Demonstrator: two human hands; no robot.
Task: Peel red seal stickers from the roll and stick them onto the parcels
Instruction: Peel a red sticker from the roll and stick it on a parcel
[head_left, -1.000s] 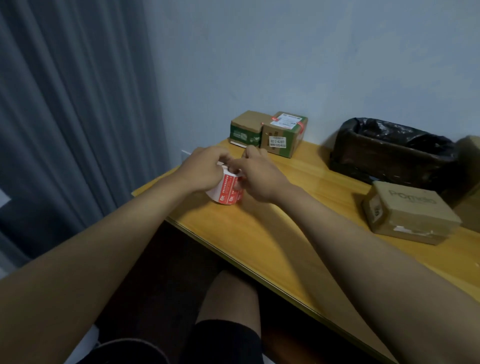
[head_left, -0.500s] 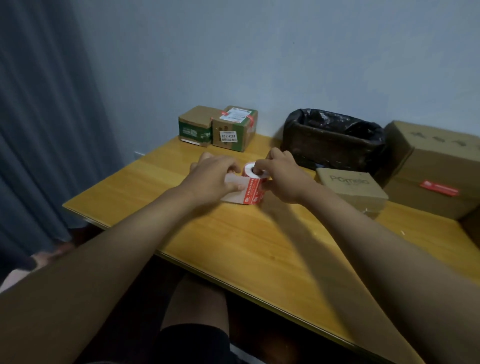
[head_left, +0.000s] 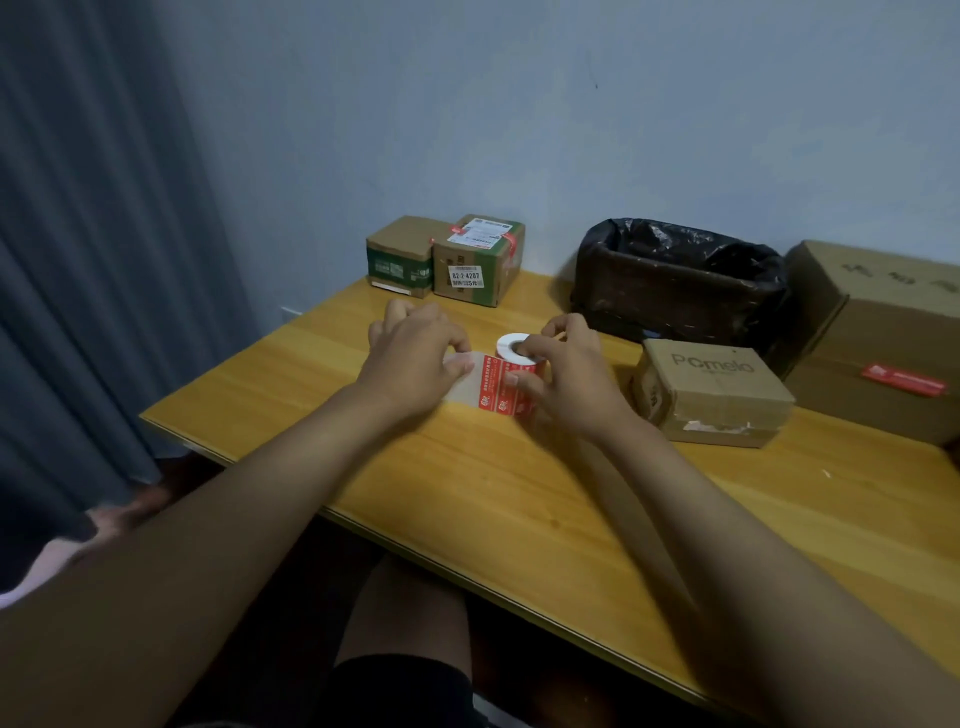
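**Backing strip drawn out, first sticker not yet free**

At the far left of the wooden table (head_left: 519, 499) stand two small parcels side by side against the wall: a green-banded parcel (head_left: 399, 257) and, touching it on the right, a labelled parcel (head_left: 478, 260) that already carries red seals across its top edges

Nearer, in the middle, the left hand (head_left: 415, 358) pinches the loose end of the backing strip (head_left: 465, 382) between thumb and curled fingers. Half a second ago this strip was short; now it is pulled further out to the left, showing a pale bare stretch and then red stickers. Just to the right the sticker roll (head_left: 511, 374) stands upright on the table, held by the right hand (head_left: 566, 374), whose fingers curl round it with one fingertip over the white core and the thumb on the red face. The view has also swung rightwards since a second ago, bringing more of the table into sight

That pull likely means a sticker is being exposed for peeling

Further right sit a black-bagged bin (head_left: 680, 275), in front of it a Pomelo parcel (head_left: 711, 389) with no seal visible, probably the next target, and at the far right a large box (head_left: 883, 332) with one red seal on its side
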